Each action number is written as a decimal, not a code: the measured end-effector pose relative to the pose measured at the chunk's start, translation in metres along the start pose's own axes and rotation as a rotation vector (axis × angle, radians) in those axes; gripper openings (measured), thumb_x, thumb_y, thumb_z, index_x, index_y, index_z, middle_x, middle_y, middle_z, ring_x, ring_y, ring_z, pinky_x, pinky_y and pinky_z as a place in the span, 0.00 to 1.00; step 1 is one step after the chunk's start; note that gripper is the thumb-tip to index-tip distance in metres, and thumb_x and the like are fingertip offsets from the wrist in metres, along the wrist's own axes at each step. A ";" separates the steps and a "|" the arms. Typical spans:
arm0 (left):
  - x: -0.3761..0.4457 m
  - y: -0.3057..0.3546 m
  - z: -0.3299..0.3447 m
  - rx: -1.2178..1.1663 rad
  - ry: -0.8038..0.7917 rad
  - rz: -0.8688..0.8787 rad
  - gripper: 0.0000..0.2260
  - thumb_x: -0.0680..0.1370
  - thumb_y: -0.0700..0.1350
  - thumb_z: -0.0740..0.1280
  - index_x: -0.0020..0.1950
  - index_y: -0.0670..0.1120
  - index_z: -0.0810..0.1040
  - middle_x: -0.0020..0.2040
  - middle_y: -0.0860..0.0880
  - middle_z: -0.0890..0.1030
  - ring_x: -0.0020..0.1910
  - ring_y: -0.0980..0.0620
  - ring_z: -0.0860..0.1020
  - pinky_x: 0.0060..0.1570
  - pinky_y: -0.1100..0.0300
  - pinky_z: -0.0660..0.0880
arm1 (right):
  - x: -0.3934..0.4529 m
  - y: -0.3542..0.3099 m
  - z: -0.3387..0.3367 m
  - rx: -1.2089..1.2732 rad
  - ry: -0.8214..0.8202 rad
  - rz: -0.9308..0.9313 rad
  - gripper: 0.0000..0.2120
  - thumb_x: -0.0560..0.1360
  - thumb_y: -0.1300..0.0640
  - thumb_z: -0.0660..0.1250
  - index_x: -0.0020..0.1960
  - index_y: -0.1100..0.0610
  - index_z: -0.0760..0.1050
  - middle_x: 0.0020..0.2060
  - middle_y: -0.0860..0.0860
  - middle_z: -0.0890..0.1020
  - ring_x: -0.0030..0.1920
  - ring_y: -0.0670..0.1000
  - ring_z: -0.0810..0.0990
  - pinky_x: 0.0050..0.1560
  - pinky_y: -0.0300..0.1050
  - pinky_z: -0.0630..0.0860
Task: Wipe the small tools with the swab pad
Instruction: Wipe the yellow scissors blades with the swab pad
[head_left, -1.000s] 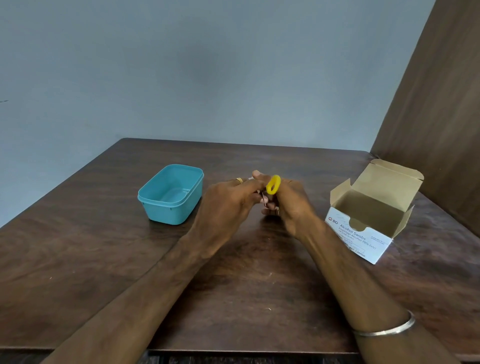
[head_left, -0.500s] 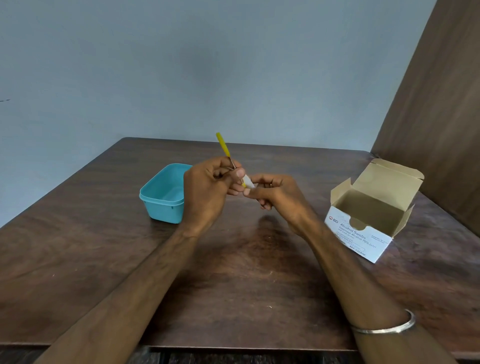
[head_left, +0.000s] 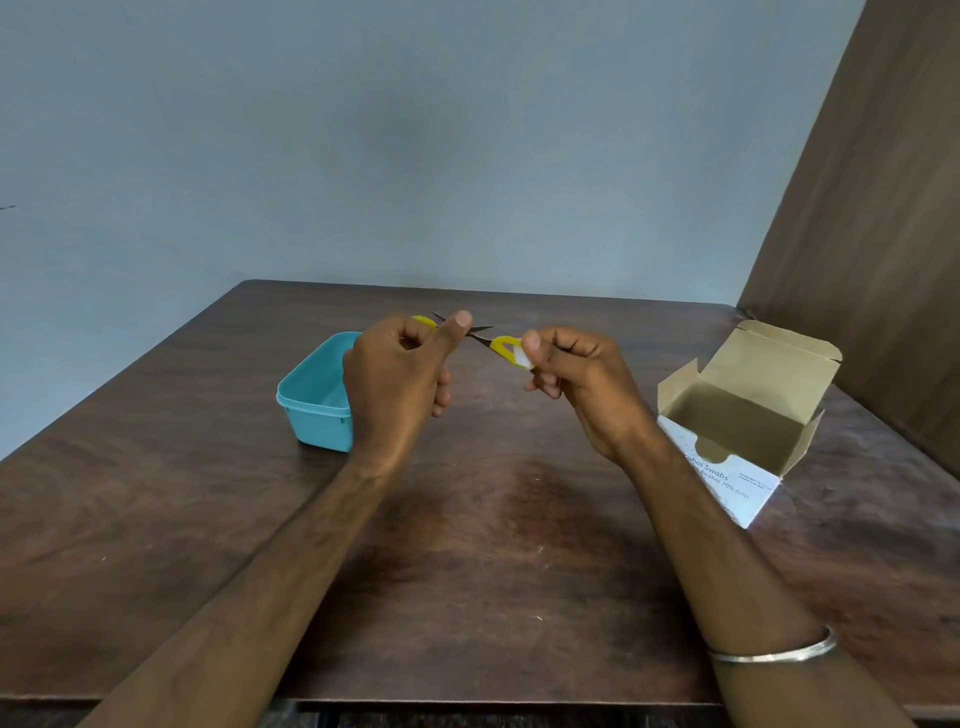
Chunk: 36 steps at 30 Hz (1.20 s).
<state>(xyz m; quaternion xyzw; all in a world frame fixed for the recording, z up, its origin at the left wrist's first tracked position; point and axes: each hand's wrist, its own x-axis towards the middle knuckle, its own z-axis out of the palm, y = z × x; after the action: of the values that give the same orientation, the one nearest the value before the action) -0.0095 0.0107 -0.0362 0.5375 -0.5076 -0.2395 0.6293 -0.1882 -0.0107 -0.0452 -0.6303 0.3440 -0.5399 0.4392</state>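
Note:
Small scissors (head_left: 500, 344) with yellow handle loops are held above the table between both hands, spread open. My left hand (head_left: 400, 379) grips one yellow loop, its thumb raised near the dark blade tips. My right hand (head_left: 576, 379) pinches a white swab pad (head_left: 521, 356) against the other yellow loop. Most of the pad is hidden by my thumb and fingers.
A teal plastic tub (head_left: 314, 397) stands on the brown wooden table (head_left: 493, 545) just left of my left hand. An open cardboard box of alcohol swabs (head_left: 743, 426) sits at the right. A wooden panel rises at the far right; a grey wall stands behind.
The scissors have been turned and spread open. The pad, earlier near the blades, now sits on a yellow loop. Both hands have moved apart.

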 end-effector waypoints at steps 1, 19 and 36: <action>-0.001 0.001 0.000 0.071 0.049 0.053 0.18 0.71 0.60 0.72 0.42 0.45 0.77 0.31 0.49 0.80 0.27 0.54 0.79 0.28 0.59 0.76 | 0.000 -0.001 -0.001 0.052 -0.009 0.009 0.16 0.75 0.51 0.71 0.32 0.56 0.75 0.25 0.49 0.66 0.28 0.49 0.63 0.47 0.52 0.73; -0.007 -0.005 0.008 0.111 -0.432 0.216 0.07 0.76 0.42 0.71 0.37 0.46 0.82 0.31 0.47 0.82 0.30 0.54 0.76 0.35 0.54 0.75 | 0.000 -0.003 0.016 0.590 0.083 0.149 0.17 0.72 0.42 0.65 0.39 0.56 0.76 0.25 0.48 0.64 0.25 0.45 0.63 0.48 0.54 0.80; -0.003 -0.003 0.006 -0.326 -0.446 -0.083 0.04 0.77 0.37 0.68 0.44 0.38 0.82 0.31 0.46 0.80 0.30 0.51 0.77 0.34 0.59 0.79 | 0.003 0.009 0.005 0.179 0.180 0.121 0.03 0.74 0.57 0.73 0.44 0.56 0.84 0.35 0.50 0.82 0.30 0.48 0.74 0.36 0.45 0.74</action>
<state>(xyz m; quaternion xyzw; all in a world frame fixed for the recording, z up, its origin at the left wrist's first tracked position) -0.0155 0.0092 -0.0404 0.3836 -0.5657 -0.4561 0.5699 -0.1821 -0.0156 -0.0527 -0.5158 0.3701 -0.5950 0.4929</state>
